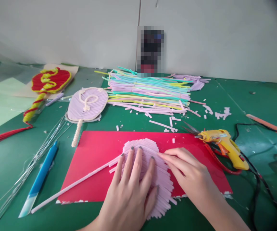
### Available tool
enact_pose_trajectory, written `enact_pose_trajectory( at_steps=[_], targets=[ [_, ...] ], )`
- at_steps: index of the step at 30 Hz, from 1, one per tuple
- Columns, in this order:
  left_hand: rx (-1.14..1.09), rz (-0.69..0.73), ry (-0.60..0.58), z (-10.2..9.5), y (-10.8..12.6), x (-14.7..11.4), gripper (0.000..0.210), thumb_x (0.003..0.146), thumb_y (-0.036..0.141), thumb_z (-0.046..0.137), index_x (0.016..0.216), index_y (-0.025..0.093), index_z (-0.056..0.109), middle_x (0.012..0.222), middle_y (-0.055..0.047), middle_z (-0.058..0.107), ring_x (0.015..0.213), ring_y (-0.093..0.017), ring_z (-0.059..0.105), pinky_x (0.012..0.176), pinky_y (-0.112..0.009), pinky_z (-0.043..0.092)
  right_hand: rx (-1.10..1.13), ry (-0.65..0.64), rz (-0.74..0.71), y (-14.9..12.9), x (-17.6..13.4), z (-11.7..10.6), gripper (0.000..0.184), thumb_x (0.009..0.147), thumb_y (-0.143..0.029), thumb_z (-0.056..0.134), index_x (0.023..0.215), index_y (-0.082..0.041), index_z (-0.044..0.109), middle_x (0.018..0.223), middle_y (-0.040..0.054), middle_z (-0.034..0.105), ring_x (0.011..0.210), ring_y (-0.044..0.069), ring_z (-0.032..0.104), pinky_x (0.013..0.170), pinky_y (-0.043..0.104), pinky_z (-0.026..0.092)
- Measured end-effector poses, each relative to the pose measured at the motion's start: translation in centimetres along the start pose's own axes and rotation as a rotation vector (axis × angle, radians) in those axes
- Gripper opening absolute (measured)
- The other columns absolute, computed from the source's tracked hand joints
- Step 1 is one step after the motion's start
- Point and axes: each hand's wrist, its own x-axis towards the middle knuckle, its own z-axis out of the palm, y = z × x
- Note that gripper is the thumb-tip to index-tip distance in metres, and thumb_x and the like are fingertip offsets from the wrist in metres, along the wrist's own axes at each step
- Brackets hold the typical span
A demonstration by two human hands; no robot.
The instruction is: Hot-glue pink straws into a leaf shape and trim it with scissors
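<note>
A leaf-shaped panel of lavender pipe cleaners, laid side by side in slanting rows, rests partly on a red sheet. Spread flat over its middle is my left hand, fingers apart and pressing down. One long lavender pipe cleaner runs from the lower left to the panel, passing out of sight near my left fingers. At the panel's upper right edge, my right hand pinches what looks like a pipe cleaner's end; the fingertips hide most of it.
A yellow glue gun lies over red-handled scissors at right, with a black cord. Behind are bundled pipe cleaners and cut scraps. Left are a lavender fan, a red-yellow fan, a blue cutter-like tool and thin wires.
</note>
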Motion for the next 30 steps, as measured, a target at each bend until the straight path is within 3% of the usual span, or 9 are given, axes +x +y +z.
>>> enact_pose_trajectory(
  at_steps=[8,18,25,30],
  targets=[
    [-0.007,-0.022,0.003,0.29,0.13,-0.15,0.045,0.094,0.042,0.04,0.128,0.017,0.057,0.133,-0.019,0.057,0.119,-0.037,0.056,0.1,-0.049,0.036,-0.026,-0.054,-0.028,-0.2,-0.02,-0.31,0.031,0.091,-0.008,0.047,0.112,-0.019,0.067,0.093,0.0058,0.067,0.089,0.016,0.065,0.082,0.029,0.056],
    [-0.006,-0.001,0.009,0.06,0.01,-0.08,0.045,0.095,0.042,0.039,0.127,0.016,0.058,0.131,-0.019,0.058,0.117,-0.037,0.057,0.098,-0.05,0.036,-0.134,0.07,-0.022,-0.18,0.25,-0.63,0.024,0.089,-0.009,0.053,0.105,-0.017,0.069,0.093,0.007,0.069,0.088,0.018,0.065,0.083,0.032,0.054],
    [-0.023,-0.014,0.003,0.16,0.1,-0.07,0.046,0.094,0.042,0.041,0.128,0.017,0.058,0.132,-0.019,0.057,0.118,-0.037,0.056,0.1,-0.049,0.035,-0.085,-0.044,-0.038,-0.3,0.12,-0.54,0.035,0.09,-0.007,0.05,0.117,-0.022,0.066,0.097,0.0064,0.067,0.09,0.019,0.062,0.08,0.034,0.054],
    [-0.012,0.001,0.003,0.07,0.0,-0.04,0.045,0.094,0.042,0.04,0.127,0.016,0.059,0.131,-0.02,0.058,0.116,-0.037,0.058,0.098,-0.049,0.037,-0.05,-0.058,-0.037,-0.22,0.17,-0.36,0.035,0.089,-0.005,0.05,0.116,-0.02,0.066,0.093,0.0064,0.066,0.087,0.019,0.061,0.077,0.035,0.055]
  ],
)
